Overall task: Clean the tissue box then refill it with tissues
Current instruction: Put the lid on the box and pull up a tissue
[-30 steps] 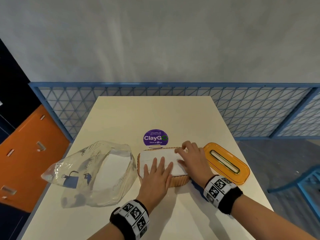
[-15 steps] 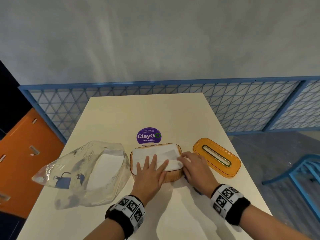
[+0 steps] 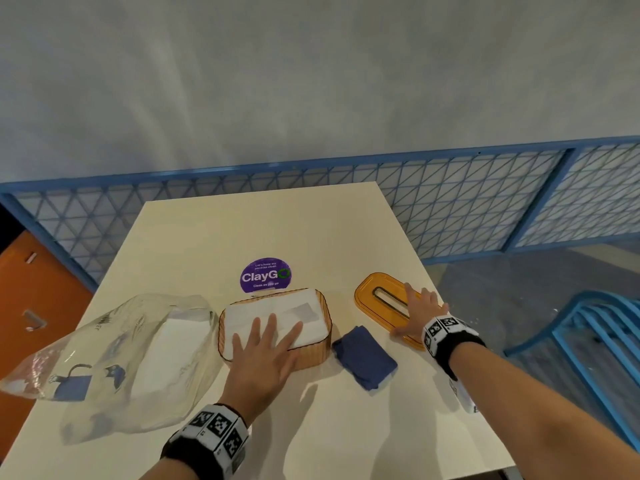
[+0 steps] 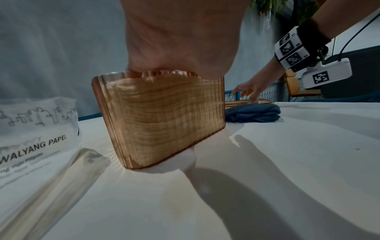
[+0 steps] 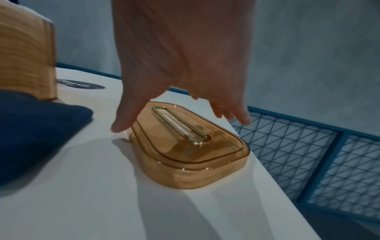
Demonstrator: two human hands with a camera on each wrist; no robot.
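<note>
The amber ribbed tissue box stands lidless at the table's middle, filled with a white tissue stack. My left hand lies flat on the tissues with fingers spread, pressing down. The amber lid with a gold-rimmed slot lies to the right near the table edge. My right hand is over the lid with straight spread fingers, thumb at its near left side. A folded blue cloth lies between box and lid.
A clear plastic tissue bag with white tissues inside lies left of the box. A purple ClayGo sticker is stuck behind the box. The table's right edge runs just past the lid; a blue mesh fence and blue chair stand beyond.
My right hand left the tissue stack and moved right to the lid, uncovering the blue cloth. The left hand stays pressed on the tissues.
</note>
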